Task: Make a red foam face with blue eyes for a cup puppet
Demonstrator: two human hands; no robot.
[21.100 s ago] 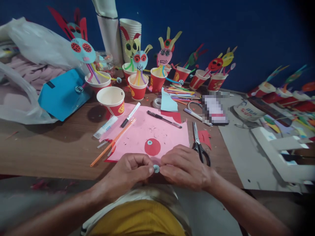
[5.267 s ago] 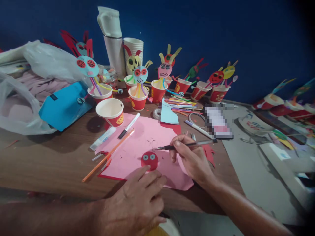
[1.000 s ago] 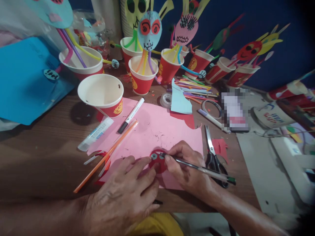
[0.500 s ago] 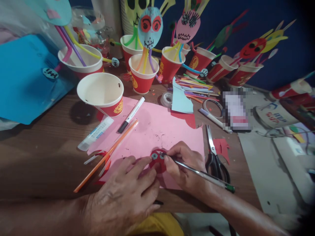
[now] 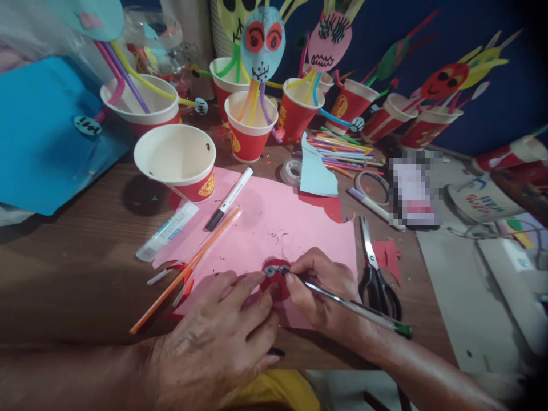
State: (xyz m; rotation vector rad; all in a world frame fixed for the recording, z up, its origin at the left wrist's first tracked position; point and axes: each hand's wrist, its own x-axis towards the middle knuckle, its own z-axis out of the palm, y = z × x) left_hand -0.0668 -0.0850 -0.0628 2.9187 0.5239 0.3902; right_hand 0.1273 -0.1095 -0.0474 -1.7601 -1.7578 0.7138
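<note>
A small red paper face (image 5: 279, 290) with two grey-blue eyes lies on a pink sheet (image 5: 312, 228) near the table's front edge. My left hand (image 5: 222, 331) rests flat with fingers spread, its fingertips on the face's left side. In my right hand (image 5: 319, 285) is a slim pen (image 5: 355, 308) with a dark green end, pinched between thumb and fingers. The pen's tip touches the face at the right eye. Part of the face is hidden under my fingers.
A large paper cup (image 5: 175, 162) stands behind the sheet, left. Black-handled scissors (image 5: 377, 279) lie at the right. A marker (image 5: 229, 198), an orange straw (image 5: 184, 271) and a glue tube (image 5: 166, 231) lie left. Cups with paper faces, straws, tape and a phone are farther back.
The view has shifted slightly. The pen's tip has moved very little at the right eye, and both hands keep their places around the red face.
</note>
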